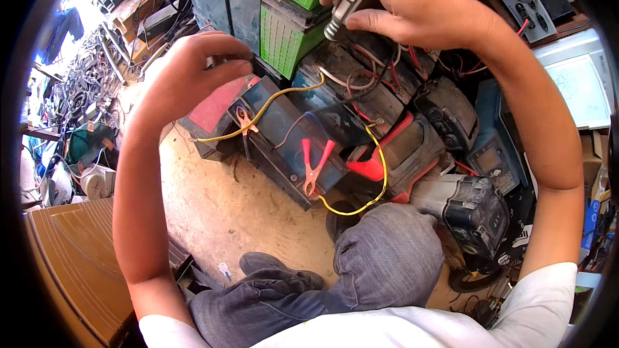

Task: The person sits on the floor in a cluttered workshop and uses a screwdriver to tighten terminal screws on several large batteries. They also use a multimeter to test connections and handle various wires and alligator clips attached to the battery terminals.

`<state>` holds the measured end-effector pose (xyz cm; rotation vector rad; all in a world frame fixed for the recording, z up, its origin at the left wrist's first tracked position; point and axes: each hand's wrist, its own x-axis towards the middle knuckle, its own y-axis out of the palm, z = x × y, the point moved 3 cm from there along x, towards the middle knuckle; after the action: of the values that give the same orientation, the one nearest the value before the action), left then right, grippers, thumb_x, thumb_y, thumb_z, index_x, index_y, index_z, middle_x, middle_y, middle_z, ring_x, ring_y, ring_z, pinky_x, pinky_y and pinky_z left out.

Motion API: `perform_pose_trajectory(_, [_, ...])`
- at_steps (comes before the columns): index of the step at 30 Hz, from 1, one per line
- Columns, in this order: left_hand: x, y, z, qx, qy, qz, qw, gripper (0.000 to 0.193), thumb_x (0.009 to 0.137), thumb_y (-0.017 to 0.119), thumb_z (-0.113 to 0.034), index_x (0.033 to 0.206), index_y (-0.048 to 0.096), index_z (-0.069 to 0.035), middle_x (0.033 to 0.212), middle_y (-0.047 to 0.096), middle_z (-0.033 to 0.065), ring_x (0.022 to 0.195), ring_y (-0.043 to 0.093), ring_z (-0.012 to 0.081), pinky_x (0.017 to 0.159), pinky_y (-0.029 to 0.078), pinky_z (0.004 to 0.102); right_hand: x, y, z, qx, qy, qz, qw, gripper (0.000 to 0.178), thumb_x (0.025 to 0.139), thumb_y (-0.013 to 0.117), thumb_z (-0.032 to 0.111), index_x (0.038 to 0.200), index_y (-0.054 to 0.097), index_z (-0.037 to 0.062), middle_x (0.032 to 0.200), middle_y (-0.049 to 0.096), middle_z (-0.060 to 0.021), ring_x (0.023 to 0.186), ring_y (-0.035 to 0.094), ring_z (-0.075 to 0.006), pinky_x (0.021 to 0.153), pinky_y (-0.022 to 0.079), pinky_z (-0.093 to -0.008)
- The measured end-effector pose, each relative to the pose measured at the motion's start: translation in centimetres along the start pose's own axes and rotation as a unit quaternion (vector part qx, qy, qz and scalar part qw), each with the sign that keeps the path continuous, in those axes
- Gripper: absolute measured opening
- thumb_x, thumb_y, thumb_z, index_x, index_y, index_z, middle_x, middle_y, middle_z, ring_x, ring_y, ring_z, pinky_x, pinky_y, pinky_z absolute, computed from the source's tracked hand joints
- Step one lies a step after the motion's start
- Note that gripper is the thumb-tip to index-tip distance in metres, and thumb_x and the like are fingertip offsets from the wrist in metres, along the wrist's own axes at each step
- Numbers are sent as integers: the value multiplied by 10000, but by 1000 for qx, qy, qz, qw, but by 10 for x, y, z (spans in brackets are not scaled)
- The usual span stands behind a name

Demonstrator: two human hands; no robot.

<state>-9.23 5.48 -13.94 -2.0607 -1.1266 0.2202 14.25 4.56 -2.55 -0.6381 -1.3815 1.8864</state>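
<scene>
My right hand (387,3), at the top, grips a grey and black cable plug (345,11) with a ribbed sleeve at its lower end. At the upper left, my left hand (200,71) is curled, thumb and fingertips close together; what lies between them is too hidden to make out. Below the hands sits a dark battery (274,122). A copper-jawed clip (245,120) is at its far left end, and a red-handled alligator clip (314,167) is at its near end. One yellow wire (284,92) crosses over the battery; another yellow wire (385,177) loops beside the red clip.
Large batteries with green cases (290,35) stand behind. On the right are tangled wires, a black and red machine (406,148), a dusty tool battery (477,209) and a blue device (493,158). Heaped cables (71,90) lie left, beside a brown ridged panel (77,264).
</scene>
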Motion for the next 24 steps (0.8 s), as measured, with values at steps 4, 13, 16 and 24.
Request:
perform_pose_trajectory(4, [-13,-14,13,9,4,-6,1000,163,854,688,-107,988,696,-14,868,639,26,787,565,133,697,432,292,-6,0,12,-95,115,-31,988,294,913,628,252,932,617,-41,822,670,-235,793,661,-382,700,508,-424])
perform_pose_trajectory(13, [-25,12,20,-67,-16,179,981,195,779,719,-24,971,704,-54,896,571,28,847,549,153,746,453,290,-4,7,7,-37,169,-24,985,233,914,646,199,956,590,-23,876,682,-221,787,681,-321,694,510,-400])
perform_pose_trajectory(16, [-24,14,17,-52,17,182,982,221,766,731,-23,981,707,-71,911,565,29,877,543,165,783,452,297,-5,4,11,-74,4,4,997,252,910,653,218,954,595,-24,853,680,-187,797,676,-308,689,509,-376])
perform_pose_trajectory(24, [-29,-1,4,-42,80,132,987,230,740,752,-57,957,677,-39,936,568,61,905,557,218,809,454,334,-2,7,-3,-124,91,-18,988,217,882,675,145,977,597,-33,836,677,-181,764,668,-284,686,510,-361])
